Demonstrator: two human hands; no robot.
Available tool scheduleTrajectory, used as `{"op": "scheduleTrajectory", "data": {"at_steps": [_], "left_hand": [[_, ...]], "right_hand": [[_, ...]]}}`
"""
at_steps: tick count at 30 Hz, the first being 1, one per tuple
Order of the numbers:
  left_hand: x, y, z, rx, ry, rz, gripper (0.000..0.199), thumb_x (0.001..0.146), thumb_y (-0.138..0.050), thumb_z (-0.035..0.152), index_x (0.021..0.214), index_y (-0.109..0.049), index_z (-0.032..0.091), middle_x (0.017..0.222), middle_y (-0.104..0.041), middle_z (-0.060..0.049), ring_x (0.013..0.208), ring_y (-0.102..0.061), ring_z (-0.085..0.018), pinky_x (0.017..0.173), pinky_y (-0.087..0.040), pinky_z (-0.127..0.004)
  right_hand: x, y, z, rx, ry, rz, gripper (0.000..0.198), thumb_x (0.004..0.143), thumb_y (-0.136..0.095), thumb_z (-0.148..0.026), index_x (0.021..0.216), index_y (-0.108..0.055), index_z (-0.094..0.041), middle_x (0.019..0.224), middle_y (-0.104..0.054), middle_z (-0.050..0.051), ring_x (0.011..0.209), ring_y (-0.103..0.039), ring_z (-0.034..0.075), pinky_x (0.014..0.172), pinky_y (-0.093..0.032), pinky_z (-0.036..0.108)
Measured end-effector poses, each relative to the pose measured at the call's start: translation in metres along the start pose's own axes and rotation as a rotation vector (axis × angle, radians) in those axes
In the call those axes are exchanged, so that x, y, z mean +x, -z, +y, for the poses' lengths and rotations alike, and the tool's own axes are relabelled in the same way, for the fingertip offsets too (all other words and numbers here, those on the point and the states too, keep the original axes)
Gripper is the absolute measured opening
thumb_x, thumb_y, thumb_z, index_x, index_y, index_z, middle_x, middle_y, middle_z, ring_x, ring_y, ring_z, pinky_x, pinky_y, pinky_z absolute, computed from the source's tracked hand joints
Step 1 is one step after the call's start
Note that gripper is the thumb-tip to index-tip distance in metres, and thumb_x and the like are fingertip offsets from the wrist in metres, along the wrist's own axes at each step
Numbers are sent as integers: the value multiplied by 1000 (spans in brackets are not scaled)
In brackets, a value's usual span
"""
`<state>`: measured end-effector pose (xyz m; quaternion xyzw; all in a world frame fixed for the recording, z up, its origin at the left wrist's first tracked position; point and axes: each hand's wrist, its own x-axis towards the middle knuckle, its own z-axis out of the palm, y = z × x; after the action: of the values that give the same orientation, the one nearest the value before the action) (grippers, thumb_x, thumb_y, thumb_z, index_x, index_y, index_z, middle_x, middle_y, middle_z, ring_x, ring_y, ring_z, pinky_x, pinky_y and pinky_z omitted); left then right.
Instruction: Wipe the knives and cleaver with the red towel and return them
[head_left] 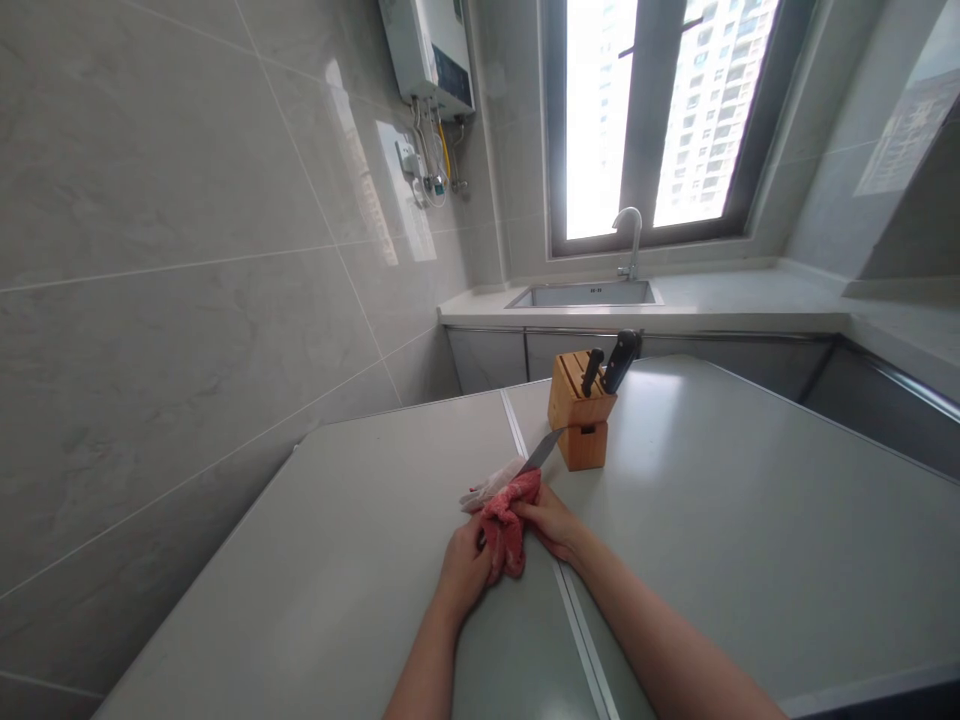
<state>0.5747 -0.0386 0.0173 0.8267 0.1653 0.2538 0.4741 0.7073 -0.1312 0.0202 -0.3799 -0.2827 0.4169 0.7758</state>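
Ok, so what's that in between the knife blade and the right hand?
In the head view, a bunched red cloth lies between the knife blade and the right hand, which grips it.

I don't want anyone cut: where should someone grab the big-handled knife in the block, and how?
Probably by its black handle, coming from the right: it sticks up from the wooden block, with the smaller handle and bare blade to its left.
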Motion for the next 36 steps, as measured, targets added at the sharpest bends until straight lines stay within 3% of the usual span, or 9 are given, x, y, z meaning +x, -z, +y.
{"op": "scheduleTrajectory", "data": {"at_steps": [5, 11, 17, 21, 30, 36], "left_hand": [[1, 2, 0, 13, -5, -9, 20, 81, -52, 26, 89, -67, 14, 81, -71, -5, 74, -62, -19, 66, -44, -24], [1, 3, 2, 67, -26, -2, 24, 83, -51, 31, 94, -66, 15, 87, -70, -5, 79, -61, -19, 72, -43, -23], [2, 0, -8, 212, 7, 26, 33, 86, -47, 42, 71, -59, 15, 63, -56, 1, 62, -49, -13, 61, -37, -21], [2, 0, -11, 262, -2, 13, 35, 87, -46, 44, 67, -53, 16, 60, -47, 4, 59, -43, -11, 58, -32, -21], [1, 0, -9, 278, -1, 11, 35, 86, -48, 44, 66, -54, 16, 58, -46, 4, 58, -42, -11, 56, -29, -21], [1, 0, -9, 308, -6, 8, 36, 86, -48, 45, 67, -56, 16, 58, -47, 4, 57, -41, -11, 56, -29, -21]], "right_hand": [[3, 4, 5, 1, 3, -52, 38, 62, -80, -24, 97, -69, -16, 101, -72, 9, 99, -64, 26, 97, -43, 43], [3, 9, -1, 107, 16, -5, 35, 65, -79, -23, 97, -68, -15, 96, -72, 9, 94, -66, 24, 95, -45, 40], [8, 17, -2, 159, 48, 83, 29, 67, -79, -24, 93, -69, -15, 90, -73, 6, 86, -67, 20, 86, -49, 34], [12, 23, 2, 198, 88, 146, 24, 69, -78, -27, 88, -68, -15, 86, -73, 4, 79, -67, 17, 80, -51, 30], [13, 20, -6, 269, 95, 227, 29, 64, -81, -30, 85, -66, -16, 80, -73, 5, 73, -68, 19, 74, -55, 33], [17, 29, -15, 343, 127, 307, 33, 64, -81, -30, 90, -65, -17, 84, -73, 4, 76, -68, 19, 78, -56, 32]]}}
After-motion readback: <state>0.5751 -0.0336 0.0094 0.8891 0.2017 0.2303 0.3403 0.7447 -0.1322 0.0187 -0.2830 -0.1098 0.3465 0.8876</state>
